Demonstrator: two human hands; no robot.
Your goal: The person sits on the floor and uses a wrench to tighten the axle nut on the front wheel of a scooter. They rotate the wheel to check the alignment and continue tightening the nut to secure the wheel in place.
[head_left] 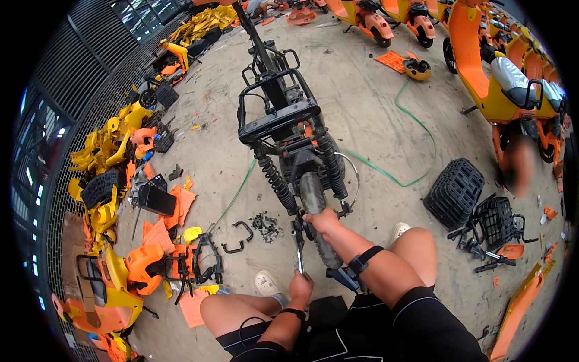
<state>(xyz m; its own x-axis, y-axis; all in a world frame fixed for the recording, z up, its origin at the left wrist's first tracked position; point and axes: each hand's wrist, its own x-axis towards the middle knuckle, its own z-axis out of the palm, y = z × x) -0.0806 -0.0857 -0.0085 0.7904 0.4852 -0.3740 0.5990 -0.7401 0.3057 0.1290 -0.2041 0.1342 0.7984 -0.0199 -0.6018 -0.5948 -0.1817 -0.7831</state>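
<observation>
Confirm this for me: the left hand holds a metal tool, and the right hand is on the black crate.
Not quite: the right hand is on the tyre, not on the black crate, which stands apart on the floor, as the head view shows. The left hand does hold a metal tool.

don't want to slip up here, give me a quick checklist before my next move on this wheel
1. Left hand gripping the silver tool: ok, its fingers are closed around the lower end
2. Right hand on the tyre: ok, it is in contact
3. Tool's upper end seated on a fastener: cannot tell, too small to see
4. Both shock absorbers present: ok, one on each side
5. Floor around the wheel free of loose parts: not ok, small black pieces lie to its left
</observation>
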